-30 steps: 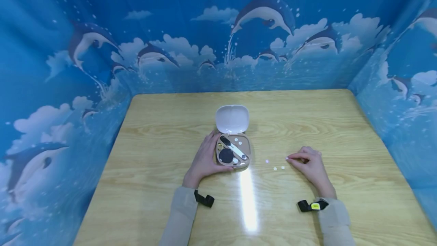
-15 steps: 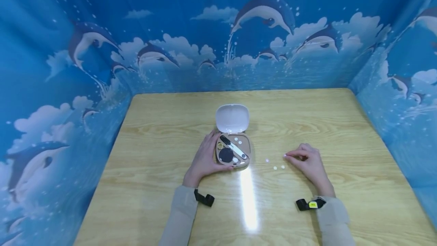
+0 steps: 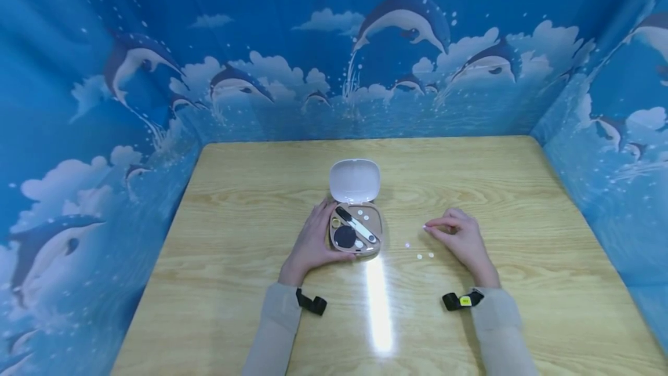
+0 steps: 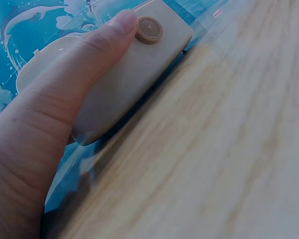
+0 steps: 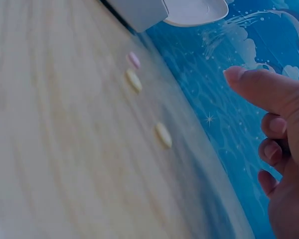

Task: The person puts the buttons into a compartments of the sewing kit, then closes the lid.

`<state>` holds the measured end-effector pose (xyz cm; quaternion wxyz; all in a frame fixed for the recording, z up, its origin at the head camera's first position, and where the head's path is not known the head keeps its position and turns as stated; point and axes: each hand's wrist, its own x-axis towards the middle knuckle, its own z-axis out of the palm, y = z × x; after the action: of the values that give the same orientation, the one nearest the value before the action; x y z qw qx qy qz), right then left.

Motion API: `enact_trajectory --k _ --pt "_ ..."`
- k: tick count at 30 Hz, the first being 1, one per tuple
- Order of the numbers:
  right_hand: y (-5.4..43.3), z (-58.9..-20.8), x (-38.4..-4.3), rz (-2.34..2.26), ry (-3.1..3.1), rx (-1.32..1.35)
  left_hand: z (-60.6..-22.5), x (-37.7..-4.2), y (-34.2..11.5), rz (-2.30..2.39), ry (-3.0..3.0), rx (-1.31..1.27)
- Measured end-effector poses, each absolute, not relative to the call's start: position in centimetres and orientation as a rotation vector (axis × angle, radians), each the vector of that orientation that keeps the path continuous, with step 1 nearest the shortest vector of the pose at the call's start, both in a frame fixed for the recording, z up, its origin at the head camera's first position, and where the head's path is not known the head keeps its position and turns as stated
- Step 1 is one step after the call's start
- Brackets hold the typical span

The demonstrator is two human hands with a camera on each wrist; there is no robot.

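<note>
An open case (image 3: pixel 374 209) with a beige divided inside and a raised white lid (image 3: pixel 355 181) stands mid-table. My left hand (image 3: pixel 312 245) grips its left side. The thumb lies by a brown round button (image 4: pixel 149 30) on the case front. Inside are a slim black-and-white tool (image 3: pixel 357 225), a dark round disc (image 3: pixel 345 237), a gold-coloured ring (image 3: pixel 336 223) and several white tablets. Right of the case, my right hand (image 3: pixel 464 239) pinches a tiny pale pink tablet (image 3: pixel 425 227) above the table. A pink tablet (image 5: pixel 134 59) and two yellowish tablets (image 5: pixel 163 135) lie below it.
The wood-grain table (image 3: pixel 250 190) carries a bright light reflection in front of the case. Behind and at the sides hangs a blue dolphin-print curtain (image 3: pixel 292 115). Each wrist wears a black strapped camera (image 3: pixel 312 304).
My right hand has moved left and slightly away from me toward the case, with the tablet between its fingertips. The left hand and the case have stayed in place.
</note>
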<state>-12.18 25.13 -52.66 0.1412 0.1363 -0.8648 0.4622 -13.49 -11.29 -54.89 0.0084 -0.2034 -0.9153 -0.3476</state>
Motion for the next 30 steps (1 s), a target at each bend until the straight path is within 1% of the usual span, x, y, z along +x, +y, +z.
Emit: enact_trajectory --k 7,17,30 --pt "23.3 -51.9 -13.9 1.382 -2.435 0.491 -54.8 -13.6 -11.4 -1.081 -2.861 -0.636" --pt "19.8 -50.8 -15.5 1.430 -2.497 0.536 -54.8 -13.5 -11.4 -1.094 -2.863 -0.632" --pt "16.1 -51.5 -16.2 1.495 -2.664 0.538 -54.9 -13.6 -11.3 -1.083 -2.847 -0.647"
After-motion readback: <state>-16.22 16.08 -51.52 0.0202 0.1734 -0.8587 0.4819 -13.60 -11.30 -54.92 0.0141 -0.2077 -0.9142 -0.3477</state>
